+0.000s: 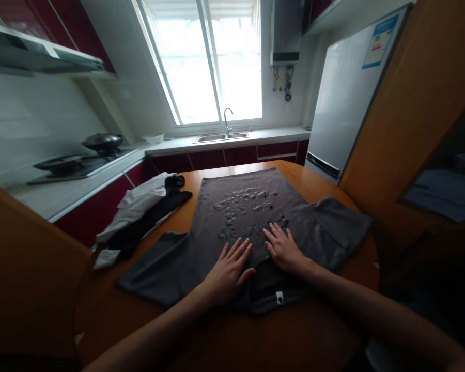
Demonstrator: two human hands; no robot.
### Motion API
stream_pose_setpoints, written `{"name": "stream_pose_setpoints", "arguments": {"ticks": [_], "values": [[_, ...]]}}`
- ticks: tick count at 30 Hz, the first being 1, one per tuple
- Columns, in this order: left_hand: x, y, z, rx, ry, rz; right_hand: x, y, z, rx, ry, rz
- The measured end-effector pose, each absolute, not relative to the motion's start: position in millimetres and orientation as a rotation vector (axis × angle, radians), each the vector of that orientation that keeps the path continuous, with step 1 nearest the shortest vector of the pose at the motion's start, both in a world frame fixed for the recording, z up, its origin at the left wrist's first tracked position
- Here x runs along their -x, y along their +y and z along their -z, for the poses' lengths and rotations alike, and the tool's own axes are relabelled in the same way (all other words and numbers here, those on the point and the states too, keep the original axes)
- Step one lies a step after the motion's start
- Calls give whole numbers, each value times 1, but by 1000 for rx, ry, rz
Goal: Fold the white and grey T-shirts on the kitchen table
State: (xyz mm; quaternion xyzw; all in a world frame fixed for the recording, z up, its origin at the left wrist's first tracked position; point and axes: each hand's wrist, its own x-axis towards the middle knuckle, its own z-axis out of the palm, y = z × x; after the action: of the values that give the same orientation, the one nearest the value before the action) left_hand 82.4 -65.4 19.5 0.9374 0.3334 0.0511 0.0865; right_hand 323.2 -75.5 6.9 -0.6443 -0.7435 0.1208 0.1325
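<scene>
Grey T-shirt (258,253) laid out flat on the round table (225,341), hem at far edge, neck opening (269,281) with its small white label (279,298) at near edge. Done, as far as can be judged: shirt spread, print (248,199) facing up, left-side sleeve (155,268) and right-side sleeve (341,225) extended outward. Left over, by judgement: a few soft creases, mainly in the right-side sleeve; no folds have been made in the body.

Grip: left hand (228,276) laid palm down left of the neck opening, fingers slightly apart, thumb out. Right hand (287,253) laid flat to its right, fingers spread, tips at the near edge of the print. Nothing pinched by either.

White garment (137,201) and black garment (147,222) heaped at the table's left edge, not laid flat.

Containers: lidded pan (102,140) and second pan (58,164) set on the stove, contents hidden. White bowl (153,139) placed left of the two-basin sink (227,137); insides can't be made out. Fridge (344,88) closed, contents not shown.
</scene>
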Motion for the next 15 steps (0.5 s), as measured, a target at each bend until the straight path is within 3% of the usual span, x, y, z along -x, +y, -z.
{"name": "stream_pose_setpoints", "arguments": {"ticks": [9, 15], "values": [[-86, -77, -20, -2786, 694, -61, -326, -77, -3, 1783, -2193, -211], [-83, -80, -48, -2750, 486, -210, -329, -82, -10, 1639, -2040, -106]]}}
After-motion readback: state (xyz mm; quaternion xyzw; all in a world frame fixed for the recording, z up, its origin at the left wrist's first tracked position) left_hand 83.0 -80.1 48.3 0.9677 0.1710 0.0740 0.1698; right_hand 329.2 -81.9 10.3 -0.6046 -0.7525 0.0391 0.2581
